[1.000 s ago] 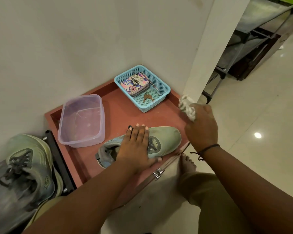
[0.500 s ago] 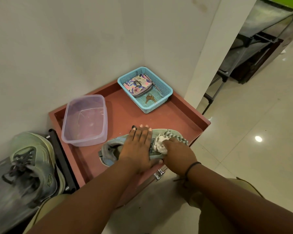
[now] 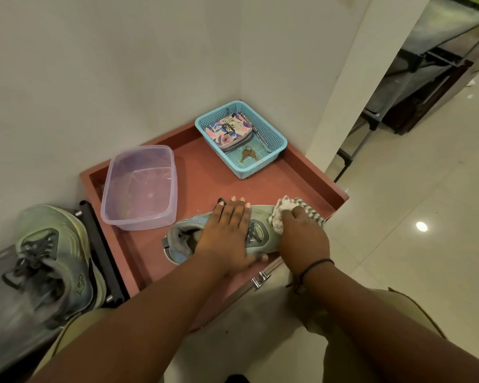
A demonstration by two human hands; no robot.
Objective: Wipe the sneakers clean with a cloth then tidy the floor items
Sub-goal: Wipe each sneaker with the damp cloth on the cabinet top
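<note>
A pale green sneaker (image 3: 260, 233) lies on its side on the red tray-like cabinet top (image 3: 205, 172), toe pointing right. My left hand (image 3: 227, 230) lies flat over its laces, fingers straight, pressing it down. My right hand (image 3: 302, 239) grips a bunched white and grey-striped cloth (image 3: 285, 208) against the sneaker's toe. The second sneaker (image 3: 50, 255) sits at the far left on a dark rack, blurred.
A clear plastic tub (image 3: 138, 189) stands on the tray's left. A blue mesh basket (image 3: 271, 142) at the back holds a floral wallet (image 3: 228, 129) and keys (image 3: 248, 156). White walls and a pillar close in behind. Glossy tiled floor (image 3: 412, 217) lies to the right, with a dark shelf frame (image 3: 415, 64) beyond.
My right hand came down from beside the pillar with the cloth, landed on the sneaker near the laces, and has now slid the cloth rightwards onto the toe. My left hand stayed put.
</note>
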